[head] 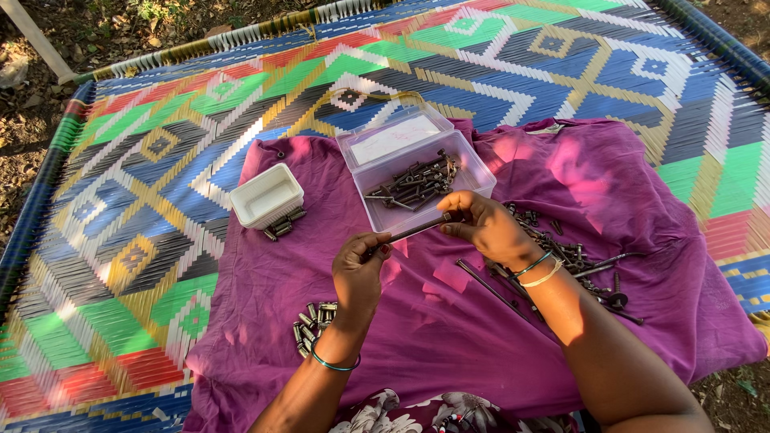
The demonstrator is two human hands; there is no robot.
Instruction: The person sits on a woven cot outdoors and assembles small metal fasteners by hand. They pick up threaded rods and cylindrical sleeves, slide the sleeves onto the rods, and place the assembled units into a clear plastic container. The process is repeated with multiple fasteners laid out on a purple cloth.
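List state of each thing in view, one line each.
Long bolt: held at both ends, off the cloth.
Left hand: fingers closed on bolt's near end.
Right hand: fingers closed on bolt's far end.
Clear plastic box: open, lid flipped back, bolts inside.
White tub: upright, looks empty.
Purple cloth: spread flat, loose bolts on it.

Both forearms are bare, the left hand (358, 269) wearing a thin teal bangle (335, 366) at its wrist, the right hand (489, 230) a teal bangle (532, 265) beside a pale yellow one (544, 277), with floral-print clothing (417, 413) near the bottom edge.
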